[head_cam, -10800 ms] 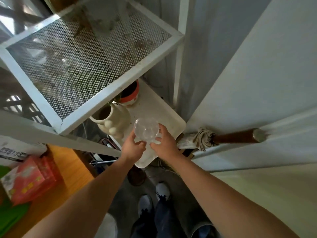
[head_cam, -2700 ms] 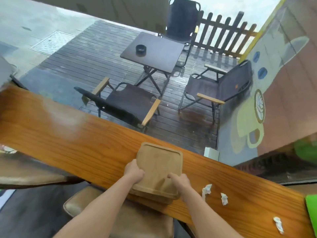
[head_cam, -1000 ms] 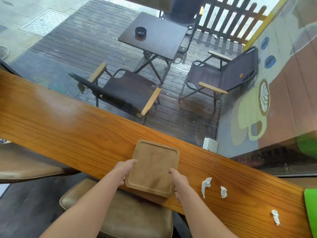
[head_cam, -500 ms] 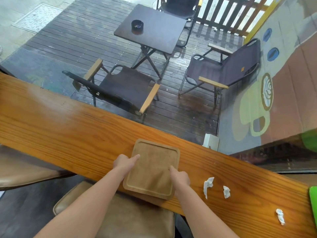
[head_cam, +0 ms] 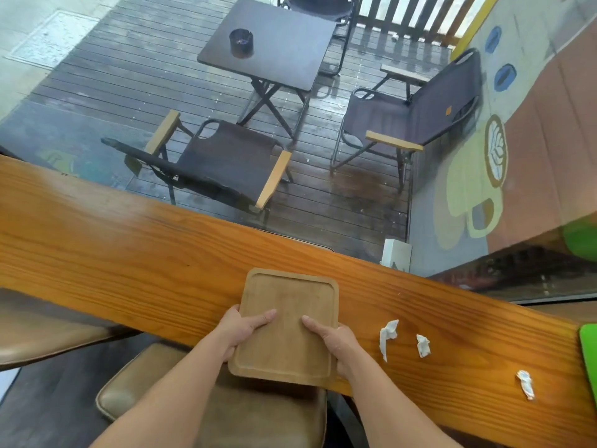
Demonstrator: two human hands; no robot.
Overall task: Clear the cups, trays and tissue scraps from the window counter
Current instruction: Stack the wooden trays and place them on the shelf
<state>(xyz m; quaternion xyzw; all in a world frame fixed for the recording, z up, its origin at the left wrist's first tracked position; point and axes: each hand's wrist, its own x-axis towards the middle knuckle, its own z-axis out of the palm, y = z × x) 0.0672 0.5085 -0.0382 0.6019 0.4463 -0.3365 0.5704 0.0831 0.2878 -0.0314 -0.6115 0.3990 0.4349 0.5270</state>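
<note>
A square wooden tray [head_cam: 290, 302] with a raised rim lies on the wooden window counter [head_cam: 129, 253], its near edge overhanging the counter's front. My left hand [head_cam: 240, 329] grips the tray's left side and my right hand [head_cam: 332, 339] grips its right side, thumbs lying on the tray's top. Three white tissue scraps lie on the counter to the right: a long one [head_cam: 387, 337], a small one [head_cam: 423, 345] and one further right [head_cam: 525, 388]. I cannot tell whether a second tray lies under the top one.
Brown padded stools stand below the counter, one under my arms [head_cam: 226, 412], one at left [head_cam: 48, 331]. A green object [head_cam: 589, 354] lies at the counter's right end. Beyond the window glass are a dark table [head_cam: 277, 40] and folding chairs [head_cam: 223, 163].
The tray has slid toward me, further over the counter's front edge, and my thumbs now rest on its top. Much earlier, my hands held a clear cup at a shelf.
</note>
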